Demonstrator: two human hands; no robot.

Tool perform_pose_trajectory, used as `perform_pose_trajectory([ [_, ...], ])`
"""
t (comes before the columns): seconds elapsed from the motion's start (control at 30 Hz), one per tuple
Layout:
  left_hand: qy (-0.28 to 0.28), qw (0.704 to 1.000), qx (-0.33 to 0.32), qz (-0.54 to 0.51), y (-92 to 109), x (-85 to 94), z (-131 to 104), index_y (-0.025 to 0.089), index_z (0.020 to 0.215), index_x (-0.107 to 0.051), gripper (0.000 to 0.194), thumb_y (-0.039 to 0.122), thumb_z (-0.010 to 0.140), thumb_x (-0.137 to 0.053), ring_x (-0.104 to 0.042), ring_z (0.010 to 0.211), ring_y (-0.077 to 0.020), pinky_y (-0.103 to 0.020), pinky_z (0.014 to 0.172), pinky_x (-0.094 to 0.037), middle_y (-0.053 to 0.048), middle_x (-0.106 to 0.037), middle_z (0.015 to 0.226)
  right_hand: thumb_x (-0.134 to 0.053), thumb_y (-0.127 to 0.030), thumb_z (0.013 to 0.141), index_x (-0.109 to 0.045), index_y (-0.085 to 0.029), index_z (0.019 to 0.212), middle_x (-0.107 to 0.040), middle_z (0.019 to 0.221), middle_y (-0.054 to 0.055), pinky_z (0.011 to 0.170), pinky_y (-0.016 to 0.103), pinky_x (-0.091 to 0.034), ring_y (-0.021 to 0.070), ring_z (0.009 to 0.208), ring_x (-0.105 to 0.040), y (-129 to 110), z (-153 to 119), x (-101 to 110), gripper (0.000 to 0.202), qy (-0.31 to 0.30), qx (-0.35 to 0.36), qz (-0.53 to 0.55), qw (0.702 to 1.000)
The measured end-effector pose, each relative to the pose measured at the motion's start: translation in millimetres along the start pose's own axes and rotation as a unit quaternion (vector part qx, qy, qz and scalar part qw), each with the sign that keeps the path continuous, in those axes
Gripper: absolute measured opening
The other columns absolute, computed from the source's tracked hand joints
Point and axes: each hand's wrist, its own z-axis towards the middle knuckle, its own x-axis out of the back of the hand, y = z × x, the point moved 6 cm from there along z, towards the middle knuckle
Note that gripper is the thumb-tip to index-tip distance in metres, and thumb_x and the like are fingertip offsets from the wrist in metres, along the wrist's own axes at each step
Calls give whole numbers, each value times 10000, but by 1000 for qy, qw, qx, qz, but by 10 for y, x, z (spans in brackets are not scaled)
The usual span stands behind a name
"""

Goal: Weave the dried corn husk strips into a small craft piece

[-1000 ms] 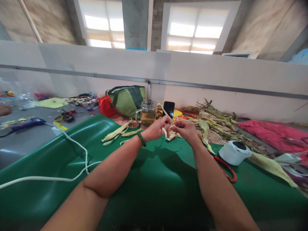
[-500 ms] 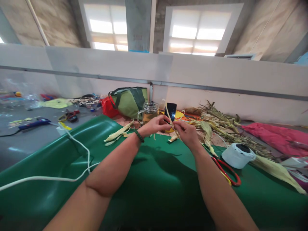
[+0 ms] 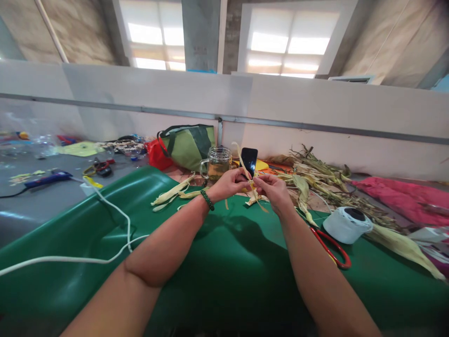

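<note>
Above the green mat [image 3: 245, 262], my left hand [image 3: 229, 184] pinches a thin pale husk strip [image 3: 242, 159] that rises past its fingers and hangs down below them. My right hand [image 3: 273, 189] is closed at the same strip, its fingertips almost against those of my left hand. A black phone [image 3: 249, 160] stands upright just behind the hands. To the left of it is a glass mug [image 3: 218, 164] with amber liquid. Pale husks [image 3: 172, 193] lie on the mat left of my left hand.
Red-handled scissors [image 3: 333, 248] and a white thread spool [image 3: 347, 225] lie at right, near a dried stalk pile [image 3: 322, 175] and pink cloth [image 3: 403, 194]. A white cable [image 3: 70, 260] crosses the mat at left. A green bag [image 3: 189, 145] stands at the back.
My right hand has shifted slightly right, and more of the strip shows below the fingers. The strip's upper end now leans further left. My left hand has moved a little.
</note>
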Motion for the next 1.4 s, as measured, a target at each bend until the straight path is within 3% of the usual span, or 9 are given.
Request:
perform_pose_trajectory([
  [0.23, -20, 999, 27, 10, -75, -62, 0, 101, 976, -578, 360, 223, 682, -748, -668, 670, -143, -229, 638, -515, -35, -688, 697, -886, -465, 362, -503, -205, 657, -541, 518, -78, 467, 227, -467, 85, 461, -533, 31, 18, 22, 549, 23, -12, 82, 996],
  [0.37, -15, 999, 8, 29, -60, -71, 6, 106, 863, -586, 243, 205, 692, -727, -658, 668, -132, -224, 659, -520, -19, -666, 678, -877, -487, 381, -523, -185, 642, -548, 504, -66, 406, 199, -403, 59, 422, -483, 56, 11, -11, 533, 10, -48, 56, 997],
  [0.47, -15, 999, 6, 45, -42, -82, 2, 108, 807, -574, 183, 182, 704, -706, -657, 678, -124, -216, 662, -523, -17, -652, 718, -905, -413, 310, -519, -196, 697, -544, 486, -92, 429, 182, -416, 52, 428, -485, 27, 0, -39, 588, -1, -41, 112, 993],
  [0.63, -22, 997, 30, 68, -31, -120, -15, 117, 793, -541, 89, 161, 781, -618, -653, 665, -107, -160, 566, -470, 21, -566, 675, -894, -427, 353, -525, -190, 705, -532, 474, -103, 413, 180, -409, 44, 403, -462, 30, 5, 0, 562, 46, -30, 109, 993],
  [0.73, -16, 997, 20, 68, 4, -114, -18, 120, 776, -526, 107, 174, 792, -618, -631, 645, -89, -148, 545, -442, 28, -544, 671, -890, -423, 381, -544, -179, 696, -533, 462, -94, 388, 185, -387, 47, 381, -454, 51, 12, 17, 528, 66, -32, 98, 992],
  [0.9, -19, 998, 37, 49, -39, -92, -22, 118, 851, -539, 244, 297, 772, -684, -509, 501, -42, -153, 478, -383, 35, -562, 644, -911, -294, 312, -577, -180, 750, -616, 511, -74, 456, 175, -438, 51, 428, -514, 5, -8, -53, 563, 22, -25, 191, 981],
  [1.07, -2, 994, 110, -22, -161, -92, -52, 101, 975, -599, 459, 402, 678, -776, -562, 562, -59, -163, 526, -400, -31, -675, 719, -892, -332, 395, -648, -172, 700, -672, 591, -36, 537, 196, -486, 67, 508, -580, -89, -66, -50, 422, 32, 23, 158, 987],
  [1.27, 31, 984, 156, -87, -201, -73, -77, 101, 888, -691, 414, 395, 625, -818, -604, 613, -74, -186, 575, -452, -55, -710, 785, -836, -457, 528, -664, -197, 649, -671, 616, -16, 571, 245, -502, 99, 548, -590, -174, -96, -55, 334, 23, 84, 104, 991],
  [1.4, 62, 984, 139, -93, -185, -31, -63, 85, 847, -698, 366, 344, 623, -827, -607, 582, -72, -193, 587, -483, -52, -708, 726, -826, -453, 555, -647, -200, 625, -621, 580, -34, 587, 242, -490, 88, 539, -548, -178, -76, -38, 317, 18, 110, 84, 990],
])
